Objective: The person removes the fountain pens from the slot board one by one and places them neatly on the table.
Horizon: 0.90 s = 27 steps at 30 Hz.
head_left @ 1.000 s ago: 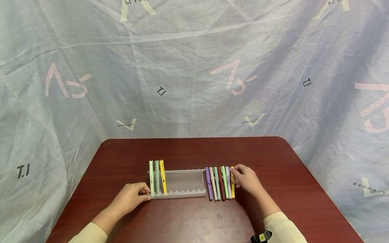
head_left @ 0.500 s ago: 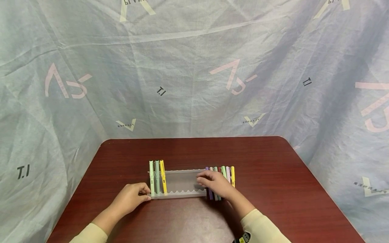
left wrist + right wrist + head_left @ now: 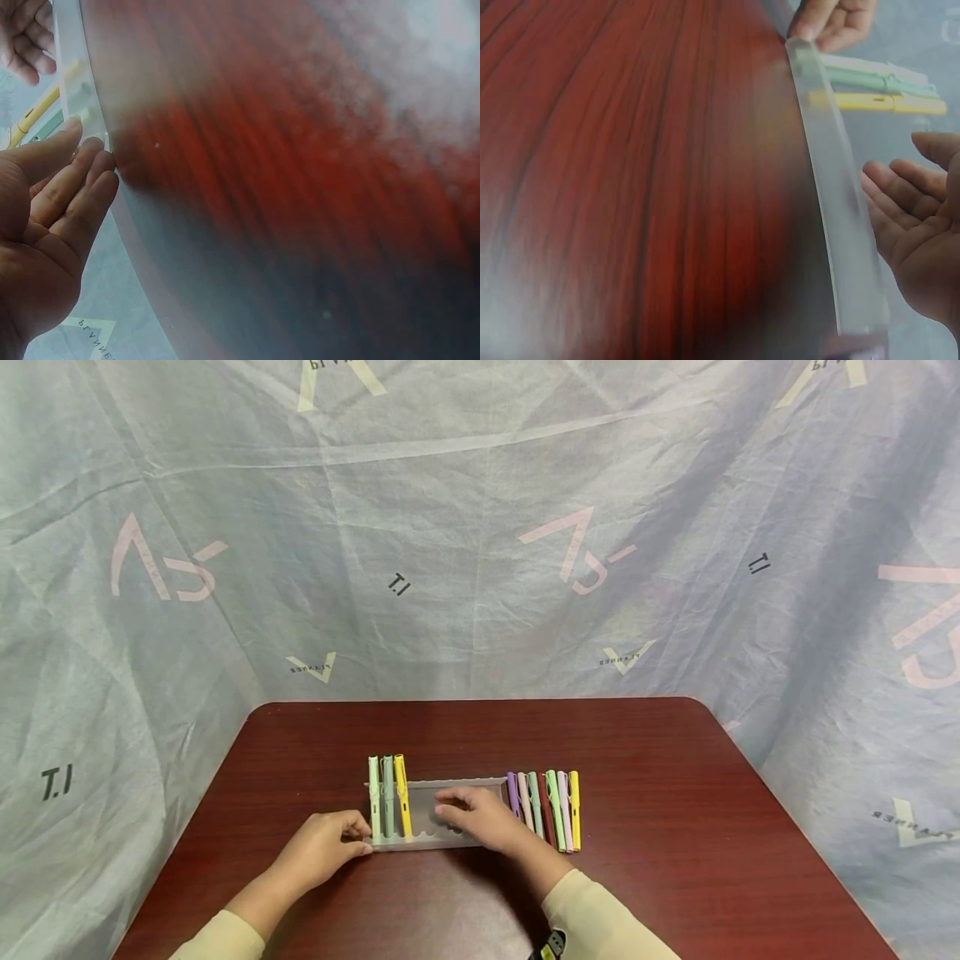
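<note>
A clear pen tray (image 3: 442, 842) with notched edges lies on the table. Three capped pens stand in its left slots: a pale green pen (image 3: 374, 797), a grey-green pen (image 3: 388, 797) and a yellow pen (image 3: 403, 797). My left hand (image 3: 321, 849) pinches the tray's near left corner between thumb and fingers. Over the middle of the tray hovers my right hand (image 3: 483, 818), fingers relaxed and apart, holding nothing. In the right wrist view its open palm (image 3: 930, 240) faces the tray's side wall (image 3: 836, 195), to the right of the yellow pen.
Just right of the tray lies a row of several pens, from a purple pen (image 3: 513, 793) through a dark red pen (image 3: 547, 818) to another yellow pen (image 3: 575, 810). A hanging printed cloth (image 3: 480, 568) surrounds the dark red wooden table (image 3: 675, 827).
My right hand has moved left from the yellow pen at the row's right end, across the row, to over the tray. My left hand stays at the tray's corner.
</note>
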### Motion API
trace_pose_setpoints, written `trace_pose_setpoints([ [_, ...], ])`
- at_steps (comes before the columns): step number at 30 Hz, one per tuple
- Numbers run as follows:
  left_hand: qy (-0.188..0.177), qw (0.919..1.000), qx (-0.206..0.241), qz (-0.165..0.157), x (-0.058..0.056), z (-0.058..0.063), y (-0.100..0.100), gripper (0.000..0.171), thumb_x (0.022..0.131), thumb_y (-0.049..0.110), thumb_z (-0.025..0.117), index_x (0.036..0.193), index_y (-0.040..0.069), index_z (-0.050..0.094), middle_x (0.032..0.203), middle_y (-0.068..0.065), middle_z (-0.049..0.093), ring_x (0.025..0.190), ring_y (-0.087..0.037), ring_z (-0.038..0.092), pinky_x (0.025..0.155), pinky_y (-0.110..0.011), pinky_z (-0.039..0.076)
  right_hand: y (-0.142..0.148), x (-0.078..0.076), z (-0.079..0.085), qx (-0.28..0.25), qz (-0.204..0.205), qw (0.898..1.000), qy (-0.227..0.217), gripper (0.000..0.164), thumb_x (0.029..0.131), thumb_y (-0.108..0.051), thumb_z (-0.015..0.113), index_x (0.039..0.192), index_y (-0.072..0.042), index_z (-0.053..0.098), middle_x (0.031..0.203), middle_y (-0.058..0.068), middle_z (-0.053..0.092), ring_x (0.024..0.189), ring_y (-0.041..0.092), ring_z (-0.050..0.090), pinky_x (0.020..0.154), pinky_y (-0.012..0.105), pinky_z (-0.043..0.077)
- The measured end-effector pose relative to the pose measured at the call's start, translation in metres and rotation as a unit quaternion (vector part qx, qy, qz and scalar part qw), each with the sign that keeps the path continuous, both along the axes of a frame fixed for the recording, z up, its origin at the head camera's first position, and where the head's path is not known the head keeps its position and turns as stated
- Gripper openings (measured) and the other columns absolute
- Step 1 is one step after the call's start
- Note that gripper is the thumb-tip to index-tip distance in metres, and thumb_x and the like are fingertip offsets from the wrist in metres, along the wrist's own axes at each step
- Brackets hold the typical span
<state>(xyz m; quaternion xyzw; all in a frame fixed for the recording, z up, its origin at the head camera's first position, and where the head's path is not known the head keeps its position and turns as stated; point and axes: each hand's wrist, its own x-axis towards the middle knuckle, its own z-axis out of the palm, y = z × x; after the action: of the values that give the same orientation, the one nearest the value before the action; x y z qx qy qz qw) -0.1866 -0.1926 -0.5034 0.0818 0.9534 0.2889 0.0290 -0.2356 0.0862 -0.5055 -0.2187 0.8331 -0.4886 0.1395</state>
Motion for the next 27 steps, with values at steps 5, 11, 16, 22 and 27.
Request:
trace_pose_setpoints([
  [5,0.005,1.0,-0.001,-0.001,0.0,-0.001,0.0,0.016,0.08,0.021,0.081,0.083,0.028,0.067,0.082,0.016,0.068,0.08,-0.003,0.064,0.074,-0.03,0.052,-0.019,-0.001,-0.002,-0.017,-0.003,1.0,-0.015,0.041,0.097,-0.035,0.062,0.127,-0.007,0.064,0.096,0.009,0.073,0.085,0.026,0.069,0.068,0.03,0.056],
  [11,0.01,0.9999,0.0,-0.003,-0.001,-0.002,-0.001,0.017,0.079,0.021,0.082,0.082,0.028,0.067,0.082,0.016,0.068,0.08,-0.003,0.063,0.073,-0.029,0.052,-0.038,-0.003,-0.005,-0.057,-0.011,0.998,-0.038,0.034,0.096,-0.028,0.064,0.122,-0.007,0.067,0.099,0.011,0.073,0.085,0.028,0.071,0.071,0.033,0.058],
  [16,0.012,0.9999,-0.001,-0.005,-0.001,-0.002,-0.002,0.017,0.079,0.021,0.082,0.083,0.028,0.067,0.081,0.016,0.068,0.079,-0.002,0.063,0.072,-0.029,0.052,-0.051,-0.001,-0.007,-0.066,-0.026,0.997,-0.035,0.026,0.094,-0.024,0.067,0.113,-0.006,0.071,0.098,0.008,0.073,0.083,0.025,0.072,0.07,0.028,0.057],
  [22,0.01,0.9999,0.001,-0.005,-0.001,0.0,-0.001,0.016,0.079,0.021,0.082,0.084,0.028,0.068,0.082,0.016,0.068,0.079,-0.002,0.063,0.071,-0.028,0.052,-0.058,-0.001,-0.006,-0.061,-0.041,0.997,-0.022,0.02,0.092,-0.022,0.069,0.105,-0.007,0.072,0.091,0.007,0.073,0.075,0.022,0.071,0.062,0.023,0.053],
  [27,0.004,1.0,0.004,-0.004,-0.002,0.0,-0.001,0.016,0.08,0.021,0.081,0.084,0.028,0.068,0.082,0.017,0.068,0.079,-0.002,0.063,0.071,-0.027,0.052,-0.061,-0.002,-0.009,-0.069,-0.054,0.996,-0.029,0.015,0.092,-0.018,0.069,0.1,-0.006,0.072,0.089,0.006,0.072,0.074,0.022,0.072,0.063,0.024,0.055],
])
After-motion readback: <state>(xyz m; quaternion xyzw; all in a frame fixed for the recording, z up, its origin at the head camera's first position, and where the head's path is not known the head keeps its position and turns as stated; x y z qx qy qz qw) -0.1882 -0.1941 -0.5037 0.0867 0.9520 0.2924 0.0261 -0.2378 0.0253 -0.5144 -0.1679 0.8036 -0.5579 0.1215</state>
